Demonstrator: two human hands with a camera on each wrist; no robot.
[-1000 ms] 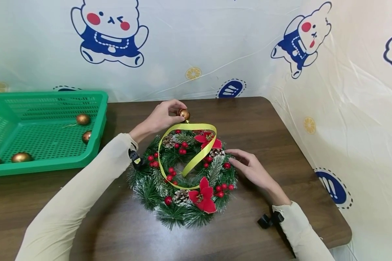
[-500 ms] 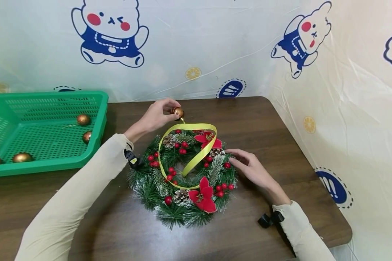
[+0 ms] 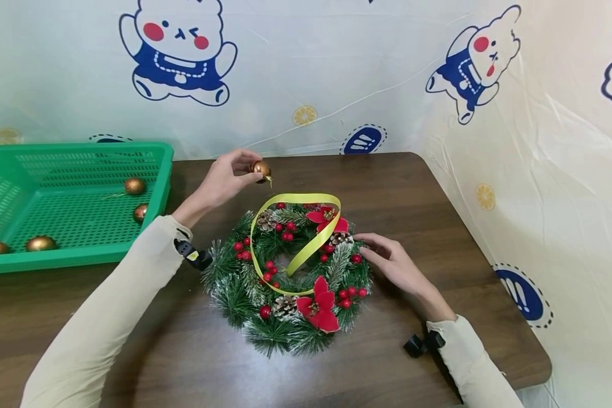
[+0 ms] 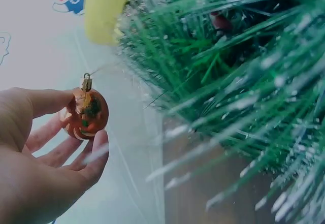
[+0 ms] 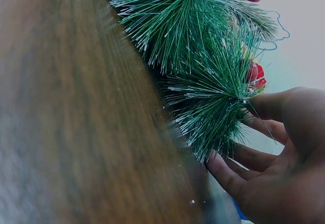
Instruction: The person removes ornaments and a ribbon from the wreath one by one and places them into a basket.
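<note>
My left hand (image 3: 223, 177) pinches a shiny copper-brown Christmas ball (image 3: 260, 171) by its sides, above the far part of the table. In the left wrist view the ball's gold cap (image 4: 87, 85) and small loop point up, away from the palm. A green Christmas wreath (image 3: 234, 303) lies flat on the table, with red berries, pine cones and red poinsettias (image 3: 318, 306). A loop of yellow ribbon (image 3: 310, 249) stands over its middle. At the wreath's right edge my right hand (image 3: 400, 269) grips the outer needles between thumb and fingers; some fingertips are hidden behind needles.
A green plastic basket (image 3: 165, 187) stands at the table's left, holding several copper-brown balls (image 3: 135, 186). The brown wooden table (image 3: 403, 192) ends at a cartoon-printed sheet (image 3: 296, 56) behind and to the right. Black cameras (image 3: 416, 344) sit on both wrists.
My left hand has moved left with the Christmas ball, away from the wreath's far edge and the ribbon. My right hand and the wreath have stayed in place.
</note>
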